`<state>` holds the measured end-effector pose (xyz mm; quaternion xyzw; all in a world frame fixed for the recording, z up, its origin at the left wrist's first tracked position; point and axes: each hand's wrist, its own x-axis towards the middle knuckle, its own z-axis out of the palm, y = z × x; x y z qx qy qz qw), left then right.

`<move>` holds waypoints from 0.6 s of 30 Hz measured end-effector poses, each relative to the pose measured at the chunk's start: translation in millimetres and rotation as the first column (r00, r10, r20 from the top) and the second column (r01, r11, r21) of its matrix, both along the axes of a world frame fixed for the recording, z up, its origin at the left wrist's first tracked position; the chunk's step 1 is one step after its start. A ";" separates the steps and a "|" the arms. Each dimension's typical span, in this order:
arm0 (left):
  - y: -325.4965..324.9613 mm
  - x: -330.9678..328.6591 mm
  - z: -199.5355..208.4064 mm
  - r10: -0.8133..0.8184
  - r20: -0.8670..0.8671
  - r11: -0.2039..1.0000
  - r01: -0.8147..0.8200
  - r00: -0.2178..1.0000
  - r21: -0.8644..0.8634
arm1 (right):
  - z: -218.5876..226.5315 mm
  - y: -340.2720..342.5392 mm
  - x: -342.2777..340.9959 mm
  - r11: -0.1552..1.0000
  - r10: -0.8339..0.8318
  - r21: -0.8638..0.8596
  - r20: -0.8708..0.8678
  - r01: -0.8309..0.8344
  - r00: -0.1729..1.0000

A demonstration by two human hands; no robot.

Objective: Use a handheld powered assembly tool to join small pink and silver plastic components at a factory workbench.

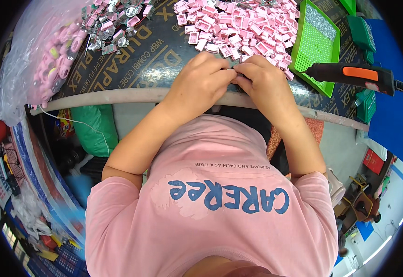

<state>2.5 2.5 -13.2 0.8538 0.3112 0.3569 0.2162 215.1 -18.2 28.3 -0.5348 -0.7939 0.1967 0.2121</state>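
My left hand and my right hand meet just above the table's near edge, fingertips pinched together. Whatever lies between them is too small and too covered by my fingers to make out. Right beyond my fingers spreads a heap of small pink plastic housings, box-shaped and hollow. A green perforated tray stands to the right of my right hand, with small silver pieces, apparently screws, at its far end. Across its near part reaches a black and orange handheld power tool, probably an electric screwdriver.
Small circuit boards with clear round lenses lie in a heap at the far left of the dark printed table. A clear plastic bag of pink parts sits at the left edge. More green trays stand at the right.
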 end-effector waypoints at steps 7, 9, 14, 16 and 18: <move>-1.5 -1.2 13.1 0.033 -0.111 0.996 -0.023 0.993 0.090 | 61.6 -33.4 39.9 0.698 -0.172 0.694 -0.078 0.177 0.982; 1.9 7.7 13.3 0.004 -0.116 0.994 0.008 0.993 0.105 | 69.6 -38.1 88.7 0.501 -0.172 0.712 -0.475 0.492 0.863; 3.4 29.1 7.8 -0.036 -0.105 0.992 0.049 0.994 0.120 | 42.0 22.7 103.7 0.947 0.003 0.165 -0.864 0.277 0.504; 0.4 33.3 8.0 -0.031 -0.133 0.994 0.045 0.991 0.100 | 27.8 25.0 117.8 0.999 0.011 0.028 -0.891 0.031 0.454; 0.5 37.3 8.3 -0.043 -0.119 0.992 0.056 0.992 0.109 | 38.1 26.4 102.6 0.990 0.141 0.141 -0.962 -0.020 0.232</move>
